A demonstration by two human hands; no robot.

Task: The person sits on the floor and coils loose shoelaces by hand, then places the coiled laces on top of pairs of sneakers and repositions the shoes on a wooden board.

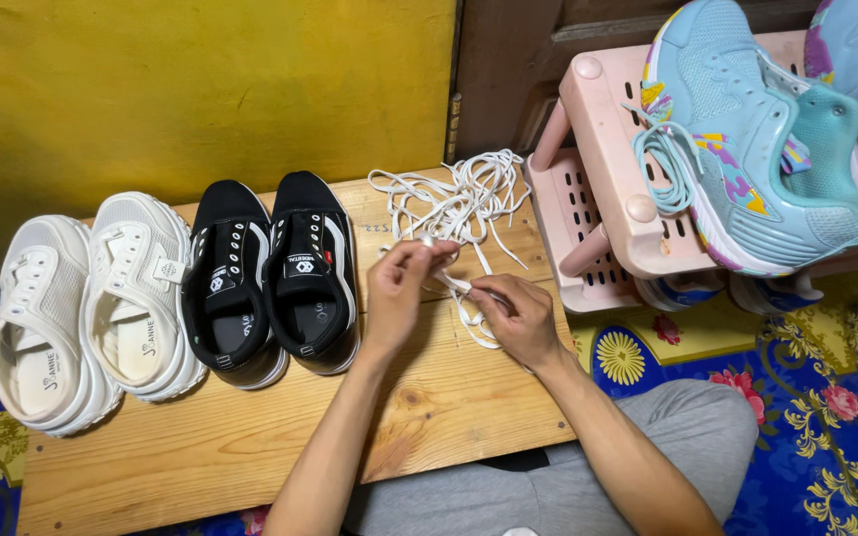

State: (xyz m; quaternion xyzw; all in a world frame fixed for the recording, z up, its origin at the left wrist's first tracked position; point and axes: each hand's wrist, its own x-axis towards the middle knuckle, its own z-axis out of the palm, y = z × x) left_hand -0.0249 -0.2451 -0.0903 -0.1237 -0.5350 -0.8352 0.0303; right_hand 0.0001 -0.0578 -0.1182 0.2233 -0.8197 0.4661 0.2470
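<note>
Both hands work at a tangle of white laces [454, 203] on the wooden desk [250, 437]. The left hand [399, 293] pinches a lace end between thumb and fingers, its grip closed on the strand. The right hand [518, 318] holds another stretch of the same laces just beside it, fingers curled around the loop that lies on the desk between the two hands. The rest of the laces lies in a loose pile beyond the hands, toward the yellow wall [201, 89].

To the left stand two black shoes [270, 283] side by side, and further left two white shoes [81, 308]. All four show bare eyelets, with no lace threaded. By that, the lacing looks barely begun: the laces are still being sorted out, and all four shoes are left to do.

On the right, a pink rack [598, 169] carries pale blue shoes [767, 149], with laces of their own.
</note>
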